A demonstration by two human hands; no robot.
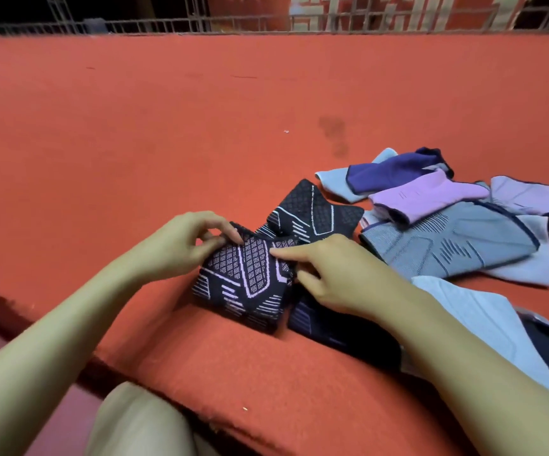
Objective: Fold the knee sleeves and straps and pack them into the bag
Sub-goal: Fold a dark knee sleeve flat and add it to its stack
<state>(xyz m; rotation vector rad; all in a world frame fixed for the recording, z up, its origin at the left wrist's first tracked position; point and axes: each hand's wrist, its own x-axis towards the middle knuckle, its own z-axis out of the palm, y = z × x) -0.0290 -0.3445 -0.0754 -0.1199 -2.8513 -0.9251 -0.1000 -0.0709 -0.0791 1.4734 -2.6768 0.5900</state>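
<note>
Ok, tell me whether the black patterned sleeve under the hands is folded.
Partly folded: the black patterned sleeve is doubled over itself, its far end still sticking out.
</note>
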